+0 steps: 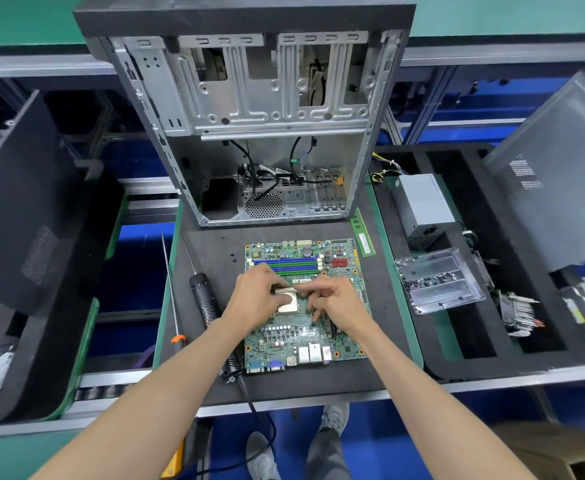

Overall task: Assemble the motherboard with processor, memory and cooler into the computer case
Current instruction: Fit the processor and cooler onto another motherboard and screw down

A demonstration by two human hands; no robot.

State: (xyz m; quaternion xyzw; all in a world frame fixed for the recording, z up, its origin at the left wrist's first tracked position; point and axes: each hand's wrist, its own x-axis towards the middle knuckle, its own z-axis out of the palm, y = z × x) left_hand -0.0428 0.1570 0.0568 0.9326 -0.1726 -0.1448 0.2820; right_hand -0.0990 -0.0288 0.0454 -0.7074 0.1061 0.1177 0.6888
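We see one motherboard (305, 306) lying flat on the desk (208, 375), its long axis running away from us, port edge nearest us and memory slots (286, 265) toward the one open case (249, 133) beyond it. Our two hands meet over its middle: the left hand (260, 297) pinches the processor (288, 303), the right hand (336, 303) has curled fingers on the socket beside it. One memory stick (363, 233) lies right of the board, one screwdriver (208, 303) left.
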